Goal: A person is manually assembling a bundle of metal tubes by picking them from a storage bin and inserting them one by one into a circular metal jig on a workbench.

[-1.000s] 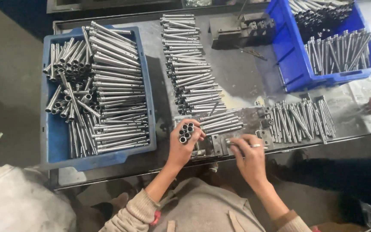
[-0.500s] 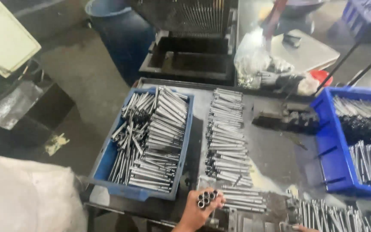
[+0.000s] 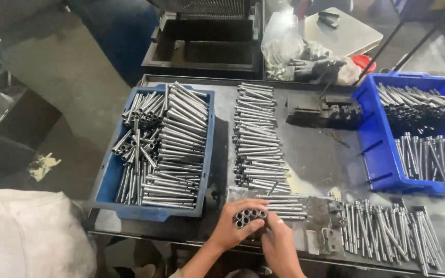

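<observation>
Left hand (image 3: pixel 233 230) has a small bundle of metal tubes (image 3: pixel 248 216) at the near edge of the counter (image 3: pixel 315 154), open tube ends facing up toward the cam. Fingers are wrapped tight around the bundle, so that grip is clamped on it. Right hand (image 3: pixel 283 246) sits just beside it, fingertips touching the bundle's right side; can't tell if it's actually closed on anything.

Behind the hands there's a long row of loose tubes (image 3: pixel 256 139) laid out on the counter. Left of that, a blue bin (image 3: pixel 106 175) packed w/ more tubes. Far right, a 2nd blue crate (image 3: pixel 374 134) w/ darker rods, and a batch of pins (image 3: pixel 387 229) standing near the front right. Dark metal block (image 3: pixel 323 109) at the back.
</observation>
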